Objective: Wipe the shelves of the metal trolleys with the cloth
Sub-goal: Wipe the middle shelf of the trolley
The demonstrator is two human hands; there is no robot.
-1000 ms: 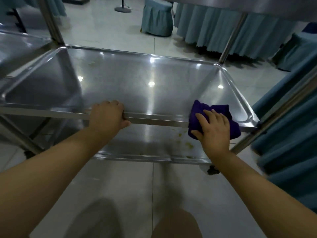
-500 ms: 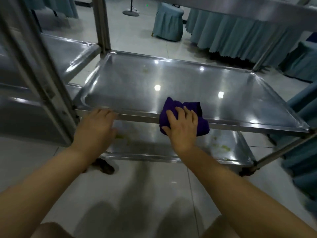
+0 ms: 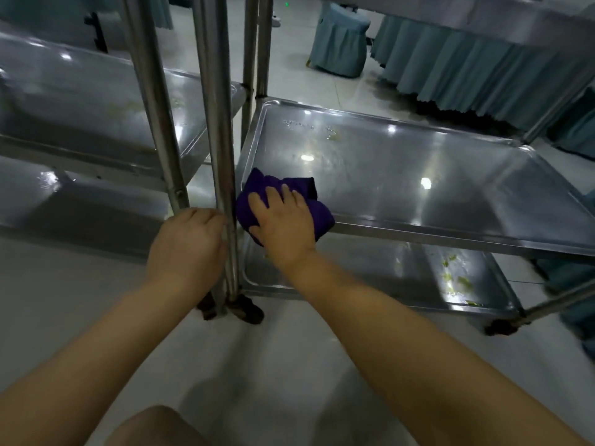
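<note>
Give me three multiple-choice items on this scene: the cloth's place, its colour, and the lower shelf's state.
1. Where does the cloth lie?
A. on the middle shelf, at its near left corner
B. in a bucket
C. on the floor

2. What colour is the cloth?
A. white
B. purple
C. yellow

3. How is the lower shelf?
A. stacked with plates
B. draped in fabric
C. spotted with yellowish-green bits

Answers: 1 A, the right hand presses it there, beside the upright post; 2 B, purple shows round the hand; 3 C, the bits lie scattered toward its right end.
</note>
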